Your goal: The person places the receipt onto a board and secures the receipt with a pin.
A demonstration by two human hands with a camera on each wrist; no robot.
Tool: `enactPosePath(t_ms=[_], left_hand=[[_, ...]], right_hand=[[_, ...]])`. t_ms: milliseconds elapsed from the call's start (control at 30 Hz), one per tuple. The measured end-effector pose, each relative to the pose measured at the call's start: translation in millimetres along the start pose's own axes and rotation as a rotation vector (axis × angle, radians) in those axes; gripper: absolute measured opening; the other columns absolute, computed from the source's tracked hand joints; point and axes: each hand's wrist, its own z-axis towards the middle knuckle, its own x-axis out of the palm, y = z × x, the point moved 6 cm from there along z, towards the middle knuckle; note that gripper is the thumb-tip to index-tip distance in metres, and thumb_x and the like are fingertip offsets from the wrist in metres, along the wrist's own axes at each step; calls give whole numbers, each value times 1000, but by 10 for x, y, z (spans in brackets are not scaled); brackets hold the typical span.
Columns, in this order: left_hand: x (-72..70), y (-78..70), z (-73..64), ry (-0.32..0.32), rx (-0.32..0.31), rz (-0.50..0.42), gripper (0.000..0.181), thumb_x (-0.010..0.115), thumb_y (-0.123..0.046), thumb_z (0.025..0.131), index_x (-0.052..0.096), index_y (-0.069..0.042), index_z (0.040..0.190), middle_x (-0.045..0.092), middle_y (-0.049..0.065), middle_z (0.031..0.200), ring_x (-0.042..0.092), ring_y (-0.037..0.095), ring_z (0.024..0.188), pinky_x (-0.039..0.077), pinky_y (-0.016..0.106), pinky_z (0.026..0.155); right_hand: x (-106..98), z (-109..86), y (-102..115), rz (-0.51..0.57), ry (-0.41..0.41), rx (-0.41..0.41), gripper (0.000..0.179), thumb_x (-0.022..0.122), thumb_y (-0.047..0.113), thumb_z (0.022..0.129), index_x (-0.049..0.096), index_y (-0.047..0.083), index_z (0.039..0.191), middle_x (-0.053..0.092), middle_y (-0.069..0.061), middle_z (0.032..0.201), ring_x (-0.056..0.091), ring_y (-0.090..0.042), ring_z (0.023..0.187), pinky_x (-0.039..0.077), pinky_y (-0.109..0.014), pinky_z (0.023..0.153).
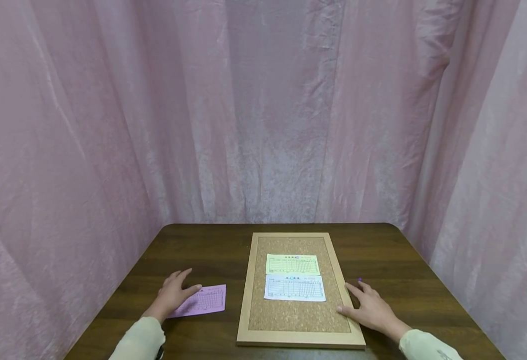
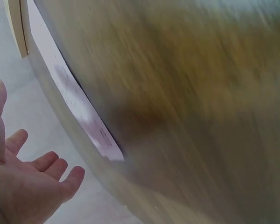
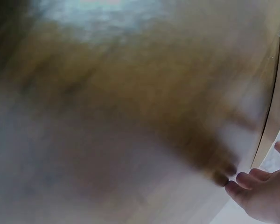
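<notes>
Passable gap between purple slip (image 1: 212,299) and corkboard (image 1: 299,317), raised frame (image 1: 247,295) — low barrier

the left hand (image 1: 171,296) hides part of the purple slip (image 1: 208,301).

The head camera is looking forward and down from the wearer's head, well back, taking in the table (image 1: 191,245) in the lower part of its frame and the curtain (image 1: 286,125) above. Close over the tabletop and facing along it at a tilt, the left wrist camera is sharing with that view the left hand (image 1: 170,296), lower left, and the purple slip (image 1: 211,300), left; the right wrist camera, similarly near and tilted, is sharing the right hand (image 1: 371,310), lower right.
</notes>
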Motion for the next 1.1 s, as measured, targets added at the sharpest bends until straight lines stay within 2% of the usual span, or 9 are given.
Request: enactPosePath(t_ms=[367,633,867,1100], left_hand=[[-96,200,33,-7,-41,-39,83,68,-49,92,37,2,150,29,38,147,26,58,134,28,72,103],[-169,279,38,-14,-16,-40,79,69,-42,92,38,7,147,35,40,144,30,58,133,29,69,104],[-190,433,29,12,-59,-74,81,70,-41,92,36,8,147,33,42,144,27,60,134,27,69,106],[-226,515,11,26,-79,-127,82,74,-35,90,35,9,147,40,43,138,37,59,129,33,67,103]], right_hand=[[9,-15,-8,0,18,-16,84,65,62,86,50,5,145,44,-40,136,43,-62,122,42,-73,86],[44,-7,-28,-9,31,-18,83,64,62,88,49,5,145,46,-40,136,43,-62,122,40,-74,87],[55,0,-32,-13,39,-19,82,64,61,88,49,5,145,45,-40,136,42,-63,122,41,-74,86],[34,-8,-7,-4,34,-13,82,65,61,87,49,5,145,45,-41,135,42,-63,122,40,-73,88]])
